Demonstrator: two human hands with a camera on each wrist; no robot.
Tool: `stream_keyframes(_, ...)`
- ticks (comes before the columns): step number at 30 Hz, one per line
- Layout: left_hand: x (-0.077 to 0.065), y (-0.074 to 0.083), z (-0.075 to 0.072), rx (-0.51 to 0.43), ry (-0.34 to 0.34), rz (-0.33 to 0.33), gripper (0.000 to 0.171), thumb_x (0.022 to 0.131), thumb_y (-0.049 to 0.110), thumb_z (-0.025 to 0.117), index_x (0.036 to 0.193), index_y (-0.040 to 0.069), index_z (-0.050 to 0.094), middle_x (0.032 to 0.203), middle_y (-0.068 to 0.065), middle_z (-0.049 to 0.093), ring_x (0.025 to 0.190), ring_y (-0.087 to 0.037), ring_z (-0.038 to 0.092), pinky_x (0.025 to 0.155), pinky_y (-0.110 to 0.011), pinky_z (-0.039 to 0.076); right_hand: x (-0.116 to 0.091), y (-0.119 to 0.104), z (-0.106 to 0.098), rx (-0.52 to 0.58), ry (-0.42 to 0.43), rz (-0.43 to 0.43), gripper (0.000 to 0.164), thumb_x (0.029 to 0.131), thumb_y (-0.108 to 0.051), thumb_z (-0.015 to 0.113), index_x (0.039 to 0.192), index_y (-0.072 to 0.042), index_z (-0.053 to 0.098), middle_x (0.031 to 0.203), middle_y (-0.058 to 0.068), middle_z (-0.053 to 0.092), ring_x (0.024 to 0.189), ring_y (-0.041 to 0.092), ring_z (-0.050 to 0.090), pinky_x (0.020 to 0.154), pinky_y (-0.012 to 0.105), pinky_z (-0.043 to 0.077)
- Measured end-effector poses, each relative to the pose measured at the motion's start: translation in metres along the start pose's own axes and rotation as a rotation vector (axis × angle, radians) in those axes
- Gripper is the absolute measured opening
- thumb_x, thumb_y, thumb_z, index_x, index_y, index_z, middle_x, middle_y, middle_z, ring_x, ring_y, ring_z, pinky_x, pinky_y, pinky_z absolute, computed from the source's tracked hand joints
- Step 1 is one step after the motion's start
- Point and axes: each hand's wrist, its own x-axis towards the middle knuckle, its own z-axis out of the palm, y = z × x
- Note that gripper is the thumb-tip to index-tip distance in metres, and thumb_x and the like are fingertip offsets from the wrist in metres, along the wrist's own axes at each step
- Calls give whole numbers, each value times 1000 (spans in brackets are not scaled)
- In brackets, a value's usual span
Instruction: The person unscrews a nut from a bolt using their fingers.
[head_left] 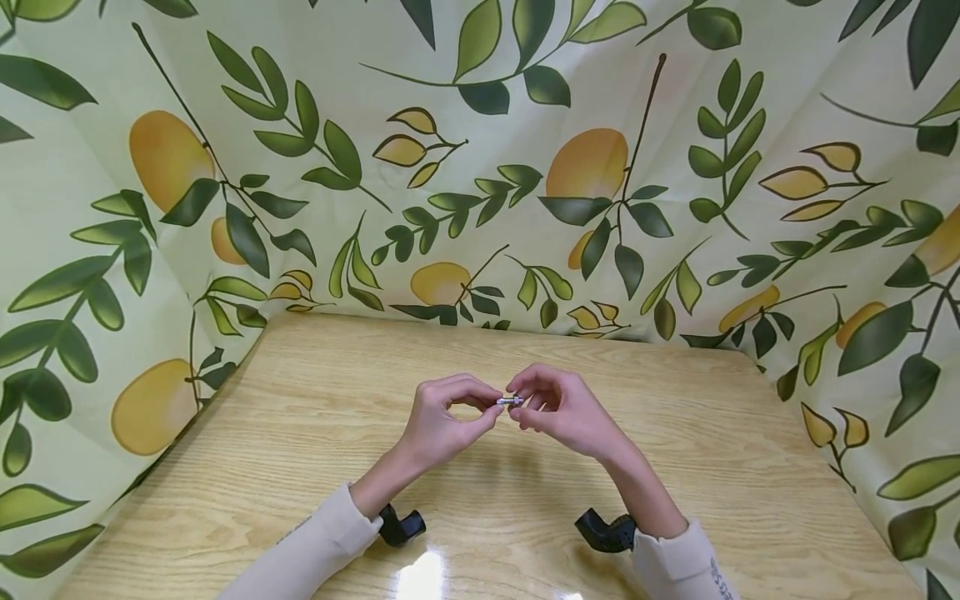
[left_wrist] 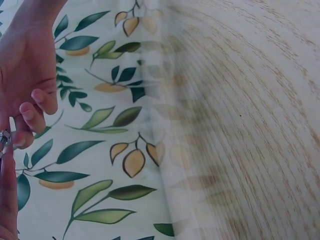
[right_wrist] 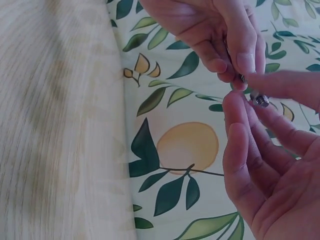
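A small silver bolt lies level between the two hands, held above the table. My left hand pinches its left end between thumb and fingertips. Around the wider hex-shaped part at the other end curl the thumb and fingers of my right hand. From the right wrist, the knurled-looking metal end of the bolt shows between the right thumb and fingers. The left wrist view catches only a bit of the bolt at its left edge. Fingertips cover the rest of the shaft.
Under the hands is a light wood-grain table. A cloth printed with leaves and orange fruit hangs behind it and along both sides. Black wrist mounts stick out from both sleeves, low over the table.
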Motion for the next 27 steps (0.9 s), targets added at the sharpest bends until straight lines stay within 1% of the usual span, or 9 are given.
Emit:
stream_keyframes(3, 1, 0, 0, 3, 4, 4, 15, 83, -7, 78, 93, 4, 79, 87, -10, 79, 74, -14, 75, 71, -27, 67, 1, -1, -1, -9, -7, 20, 23, 95, -14, 73, 113, -1, 69, 92, 12, 72, 73, 24, 69, 59, 27, 58)
stream_keyframes(6, 1, 0, -1, 7, 5, 5, 15, 83, -7, 78, 93, 4, 79, 87, -10, 79, 74, -14, 75, 71, -26, 67, 1, -2, -2, -13, -10, 34, 22, 97, -17, 71, 111, -1, 70, 90, 12, 72, 71, 21, 69, 60, 28, 59)
stream_keyframes(10, 1, 1, -1, 10, 2, 9, 15, 83, -7, 79, 94, 3, 79, 87, -11, 79, 73, -15, 75, 71, -27, 67, 0, -4, -1, 4, 6, 33, 18, 93, -12, 73, 108, -2, 69, 88, 11, 71, 70, 18, 68, 60, 27, 58)
stream_keyframes(14, 2, 2, 0, 14, 2, 24, 15, 82, -7, 79, 94, 2, 79, 87, -11, 79, 73, -16, 76, 71, -27, 67, 0, -3, -1, 16, 17, 16, 22, 90, -8, 76, 110, -3, 68, 96, 12, 69, 73, 20, 68, 59, 26, 58)
stream_keyframes(18, 2, 2, 0, 19, 9, 35, 14, 83, -6, 79, 94, 2, 79, 86, -11, 79, 73, -17, 76, 71, -27, 67, 1, -2, -2, 6, 4, 14, 22, 94, -14, 74, 112, -1, 68, 98, 15, 70, 72, 17, 69, 61, 28, 60)
stream_keyframes(21, 2, 2, 0, 20, 13, 36, 14, 83, -6, 79, 94, 2, 79, 86, -11, 79, 73, -17, 76, 71, -28, 67, 1, -2, -2, 7, -7, 21, 21, 97, -15, 71, 110, 0, 69, 93, 14, 72, 70, 16, 69, 63, 30, 61)
stream_keyframes(27, 1, -1, 0, 2, 12, 38, 15, 82, -7, 79, 94, 2, 78, 87, -11, 79, 73, -17, 76, 71, -27, 67, 1, -2, -1, 31, 12, 8, 18, 90, -4, 73, 106, 0, 68, 94, 12, 70, 72, 19, 69, 61, 27, 60)
